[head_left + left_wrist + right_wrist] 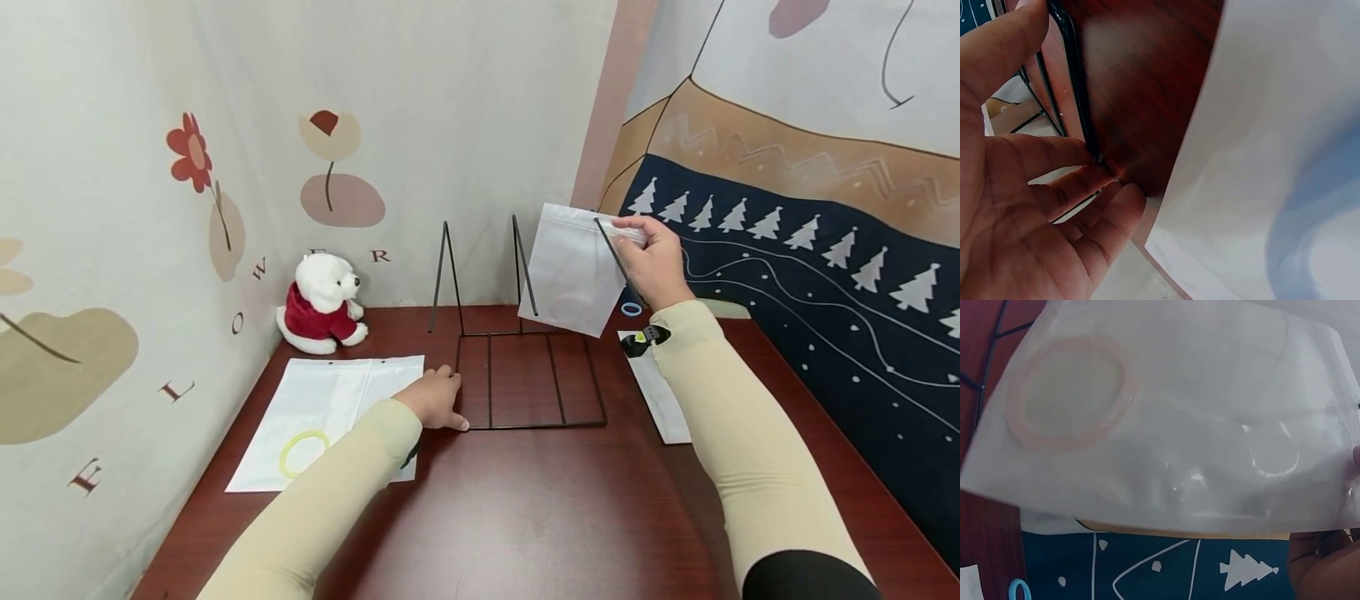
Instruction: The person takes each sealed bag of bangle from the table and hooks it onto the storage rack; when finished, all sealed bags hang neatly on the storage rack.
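My right hand (654, 258) pinches the upper right corner of a white translucent zip bag (570, 275). A pinkish ring (1017, 394) shows through the bag's film in the right wrist view. The bag hangs tilted among the uprights of a black wire rack (525, 427), one upright crossing in front of it. At the rack's left front, my left hand (435, 397) rests on the table, thumb at the corner and fingertips touching the side wire. Beside it lies another white bag (337, 392) with a yellow ring (285, 458) showing on it.
A white toy bear (322, 283) in red clothes sits at the back left. On the right, another white bag (663, 408) lies partly under my forearm, with a small blue ring (632, 309) behind it. Patterned cloth (480, 100) hangs behind the table.
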The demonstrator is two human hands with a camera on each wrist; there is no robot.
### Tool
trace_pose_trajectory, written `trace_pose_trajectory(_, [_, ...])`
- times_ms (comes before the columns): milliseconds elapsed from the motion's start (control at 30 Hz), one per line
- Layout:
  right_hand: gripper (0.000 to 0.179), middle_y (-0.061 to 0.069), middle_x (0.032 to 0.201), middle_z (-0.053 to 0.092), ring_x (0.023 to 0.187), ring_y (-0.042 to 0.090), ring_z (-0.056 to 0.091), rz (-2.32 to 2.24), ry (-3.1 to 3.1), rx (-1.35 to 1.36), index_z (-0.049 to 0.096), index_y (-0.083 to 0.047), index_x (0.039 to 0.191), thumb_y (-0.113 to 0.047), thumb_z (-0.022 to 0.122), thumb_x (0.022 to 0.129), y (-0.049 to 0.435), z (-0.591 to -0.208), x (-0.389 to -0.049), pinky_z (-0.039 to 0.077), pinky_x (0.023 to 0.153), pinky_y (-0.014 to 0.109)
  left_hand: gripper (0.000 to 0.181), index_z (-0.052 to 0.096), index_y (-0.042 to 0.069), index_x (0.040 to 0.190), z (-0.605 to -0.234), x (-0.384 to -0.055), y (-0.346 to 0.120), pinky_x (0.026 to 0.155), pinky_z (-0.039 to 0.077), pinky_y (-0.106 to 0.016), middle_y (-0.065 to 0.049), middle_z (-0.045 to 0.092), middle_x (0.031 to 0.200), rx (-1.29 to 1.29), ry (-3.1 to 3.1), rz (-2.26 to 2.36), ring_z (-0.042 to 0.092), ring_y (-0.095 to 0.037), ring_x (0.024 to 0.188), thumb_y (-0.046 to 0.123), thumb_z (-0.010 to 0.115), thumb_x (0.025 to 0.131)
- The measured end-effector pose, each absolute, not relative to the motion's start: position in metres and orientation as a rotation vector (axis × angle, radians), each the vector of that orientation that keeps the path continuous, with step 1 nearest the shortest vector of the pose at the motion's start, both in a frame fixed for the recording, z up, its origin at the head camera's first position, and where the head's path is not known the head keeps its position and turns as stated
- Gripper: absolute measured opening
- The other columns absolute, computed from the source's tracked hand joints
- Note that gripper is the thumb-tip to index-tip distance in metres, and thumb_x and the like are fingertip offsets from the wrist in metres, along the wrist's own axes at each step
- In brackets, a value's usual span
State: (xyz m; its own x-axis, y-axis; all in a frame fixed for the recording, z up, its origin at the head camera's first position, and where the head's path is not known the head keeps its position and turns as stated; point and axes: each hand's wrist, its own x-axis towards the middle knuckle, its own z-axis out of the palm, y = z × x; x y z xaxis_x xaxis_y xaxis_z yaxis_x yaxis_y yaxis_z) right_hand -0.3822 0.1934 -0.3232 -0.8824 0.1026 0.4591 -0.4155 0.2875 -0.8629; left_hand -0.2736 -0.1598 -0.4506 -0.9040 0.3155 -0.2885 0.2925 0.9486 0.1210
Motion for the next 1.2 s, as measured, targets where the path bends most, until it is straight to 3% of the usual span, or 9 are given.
trace_pose_trajectory(200, [0.028, -0.002, 0.116, 0.066, 0.093, 0.015, 0.058, 1.674, -2.078, 0.281, 0.076, -0.011, 0.121, -0.001, 0.061, 0.100, 0.201, -0.326, -0.385, 0.051, 0.077, 0.023, 0.092, 0.045, -0.004, 0.157, -0.452, -0.275, -0.160, 0.118, 0.044, -0.049, -0.025, 0.042, 0.161, 0.446, 2.798, 0.102, 0.044, -0.043, 0.146, 0.049, 0.082, 0.091])
trace_pose_trajectory(467, [0.028, 0.010, 0.144, 0.062, 0.124, 0.018, 0.060, 1.909, -1.878, 0.340, 0.071, -0.009, 0.124, 0.004, 0.062, 0.102, 0.216, -0.324, -0.376, 0.053, 0.103, 0.024, 0.093, 0.044, -0.004, 0.157, -0.453, -0.275, -0.160, 0.119, 0.043, -0.050, -0.025, 0.041, 0.162, 0.464, 2.796, 0.099, 0.044, -0.044, 0.146, 0.050, 0.081, 0.091])
trace_pose_trajectory(533, [0.026, 0.011, 0.140, 0.064, 0.122, 0.018, 0.061, 1.939, -1.812, 0.323, 0.069, -0.008, 0.127, -0.002, 0.065, 0.103, 0.224, -0.325, -0.374, 0.054, 0.101, 0.023, 0.093, 0.044, -0.005, 0.157, -0.454, -0.275, -0.160, 0.119, 0.043, -0.050, -0.026, 0.041, 0.162, 0.466, 2.794, 0.095, 0.044, -0.044, 0.146, 0.050, 0.081, 0.092])
trace_pose_trajectory(700, [0.029, -0.002, 0.121, 0.069, 0.107, 0.011, 0.066, 1.868, -1.783, 0.138, 0.068, -0.011, 0.130, -0.019, 0.071, 0.103, 0.248, -0.337, -0.378, 0.054, 0.088, 0.021, 0.092, 0.045, -0.005, 0.157, -0.454, -0.276, -0.161, 0.118, 0.043, -0.050, -0.025, 0.042, 0.161, 0.458, 2.798, 0.089, 0.045, -0.043, 0.145, 0.050, 0.081, 0.092])
trace_pose_trajectory(967, [0.047, -0.017, 0.104, 0.059, 0.096, 0.000, 0.058, 1.603, -2.143, -0.253, 0.061, -0.012, 0.142, -0.036, 0.069, 0.102, 0.295, -0.383, -0.387, 0.048, 0.083, 0.020, 0.093, 0.045, -0.005, 0.157, -0.453, -0.275, -0.161, 0.118, 0.043, -0.049, -0.025, 0.042, 0.161, 0.455, 2.801, 0.094, 0.045, -0.043, 0.146, 0.050, 0.081, 0.091])
trace_pose_trajectory(1067, [0.058, -0.007, 0.114, 0.062, 0.104, 0.007, 0.057, 1.525, -2.300, -0.358, 0.056, -0.009, 0.149, -0.041, 0.067, 0.103, 0.310, -0.400, -0.386, 0.049, 0.093, 0.028, 0.093, 0.045, -0.005, 0.156, -0.453, -0.275, -0.160, 0.119, 0.043, -0.050, -0.025, 0.042, 0.161, 0.457, 2.802, 0.095, 0.044, -0.043, 0.146, 0.050, 0.081, 0.091])
trace_pose_trajectory(1200, [0.067, 0.021, 0.142, 0.061, 0.127, 0.033, 0.059, 1.405, -2.548, -0.379, 0.048, -0.003, 0.156, -0.044, 0.062, 0.105, 0.329, -0.420, -0.385, 0.048, 0.110, 0.050, 0.093, 0.045, -0.005, 0.156, -0.452, -0.275, -0.160, 0.119, 0.043, -0.050, -0.025, 0.042, 0.161, 0.463, 2.803, 0.089, 0.044, -0.043, 0.146, 0.050, 0.081, 0.091])
